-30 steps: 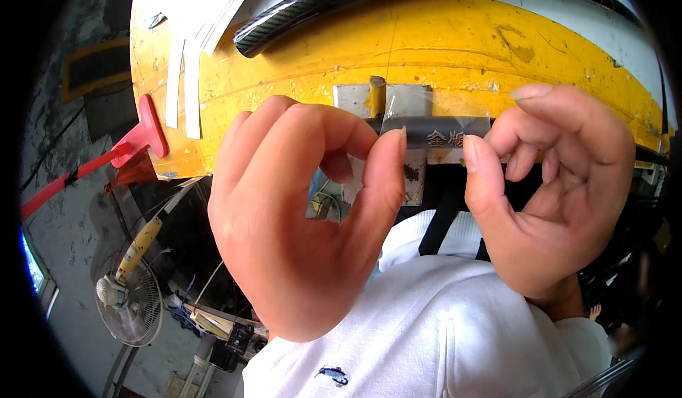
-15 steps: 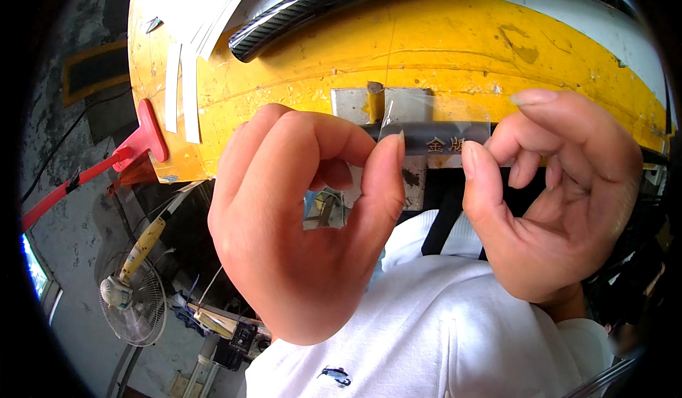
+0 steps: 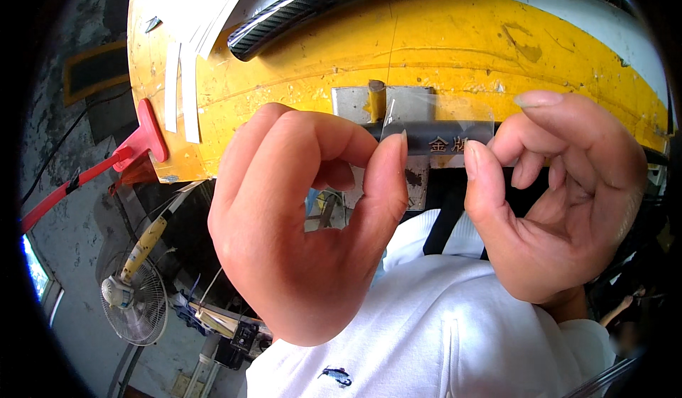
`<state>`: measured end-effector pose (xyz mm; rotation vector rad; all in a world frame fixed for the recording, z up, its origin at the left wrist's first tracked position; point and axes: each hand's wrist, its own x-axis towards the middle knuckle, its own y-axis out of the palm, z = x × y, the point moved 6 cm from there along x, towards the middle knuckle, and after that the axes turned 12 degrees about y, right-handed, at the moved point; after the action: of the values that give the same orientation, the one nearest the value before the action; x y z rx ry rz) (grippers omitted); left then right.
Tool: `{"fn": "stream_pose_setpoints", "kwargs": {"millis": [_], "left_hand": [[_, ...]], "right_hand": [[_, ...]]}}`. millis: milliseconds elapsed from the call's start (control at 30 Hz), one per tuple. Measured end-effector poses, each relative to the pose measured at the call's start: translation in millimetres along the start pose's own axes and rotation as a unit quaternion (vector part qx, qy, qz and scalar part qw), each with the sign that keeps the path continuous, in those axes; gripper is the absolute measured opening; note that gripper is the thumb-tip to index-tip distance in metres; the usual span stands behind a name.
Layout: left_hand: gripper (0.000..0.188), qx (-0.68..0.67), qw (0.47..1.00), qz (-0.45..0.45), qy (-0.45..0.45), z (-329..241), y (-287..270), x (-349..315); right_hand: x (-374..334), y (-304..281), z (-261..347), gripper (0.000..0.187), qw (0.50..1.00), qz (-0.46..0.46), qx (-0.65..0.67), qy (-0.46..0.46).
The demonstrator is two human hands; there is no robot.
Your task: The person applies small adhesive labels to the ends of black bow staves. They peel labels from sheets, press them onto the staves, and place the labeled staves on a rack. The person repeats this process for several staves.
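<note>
Between my two hands stretches a clear film bearing small gold characters, spread over a dark grey tube that lies across the near edge of the yellow bench. My left hand pinches the film's left end between thumb and forefinger, close against the tube. Its other fingers curl behind. At the film's right end, my right hand pinches it in the same way, with the remaining fingers bent. Whether the film is stuck to the tube or only held against it, I cannot tell. Beneath them sits a grey metal plate.
On the yellow bench, a glossy black woven-pattern tube lies farther back. White paper strips rest at the left. A red T-shaped handle touches the bench's left edge. A fan stands lower left.
Both hands and the film have shifted very slightly to the right. The pinching grips stay the same.
</note>
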<state>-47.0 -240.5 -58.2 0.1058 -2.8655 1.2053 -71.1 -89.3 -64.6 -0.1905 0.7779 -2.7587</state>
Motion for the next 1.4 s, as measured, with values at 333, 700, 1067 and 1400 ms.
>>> {"fn": "stream_pose_setpoints", "kwargs": {"millis": [333,700,1067,1400], "left_hand": [[0.015,0.0,1.0,0.005,0.004,-0.7,-0.2,1.5],[0.016,-0.004,1.0,0.001,0.004,0.2,-0.2,0.8],[0.017,-0.001,1.0,0.004,0.022,-0.6,-0.8,1.4],[0.015,-0.003,1.0,0.012,0.018,-0.3,0.8,4.4]], "right_hand": [[-1.8,0.0,-0.2,0.062,1.0,-0.003,-0.001,0.024],[-0.6,-0.7,0.2,0.064,1.0,0.011,-0.004,0.022],[-0.7,-0.4,2.5,0.06,1.0,0.008,-0.028,-0.002],[-6.6,-6.3,-1.8,0.053,0.996,-0.031,-0.086,-0.006]]}}
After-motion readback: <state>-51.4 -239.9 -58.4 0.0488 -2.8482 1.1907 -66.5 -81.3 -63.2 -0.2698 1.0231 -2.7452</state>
